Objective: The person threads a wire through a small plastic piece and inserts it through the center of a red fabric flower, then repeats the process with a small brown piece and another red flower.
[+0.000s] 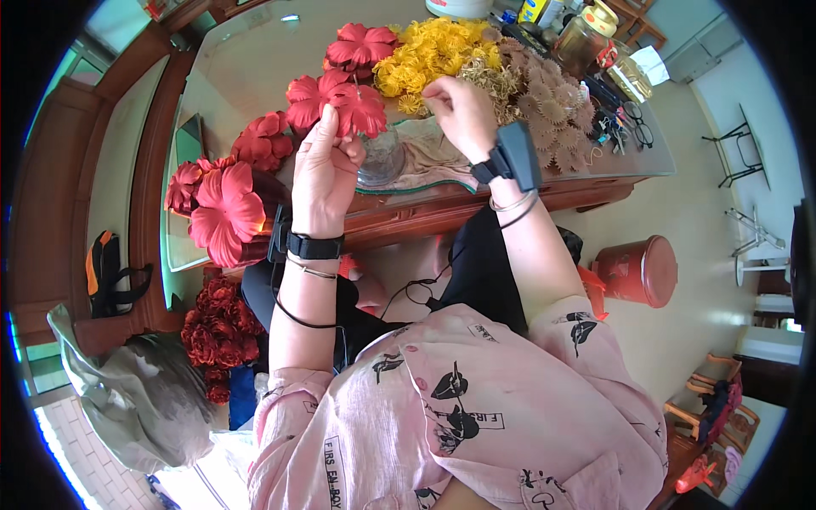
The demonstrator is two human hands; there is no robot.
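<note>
My left hand point(327, 170) is closed, its thumb and fingers pinching a red artificial flower point(361, 110) with broad petals above the near part of the table. My right hand point(463, 115) is raised beside the pile of yellow artificial flower pieces point(433, 55). Its fingers are curled in a pinch, and whatever they hold, if anything, is too small to make out. Beneath and between my hands, a clear rounded glass or plastic vessel point(382, 161) stands by a crumpled cloth point(433, 157). More red flowers point(228, 217) sit in stacks to the left of my left hand.
Brownish flower-shaped pieces point(548, 102) lie right of the yellow pile. Farther right are a lidded jar point(586, 38), eyeglasses point(637, 125) and keys. A red lidded bucket point(637, 270) stands on the floor at right. Dark red flowers point(221, 323) are bunched below the table's left corner.
</note>
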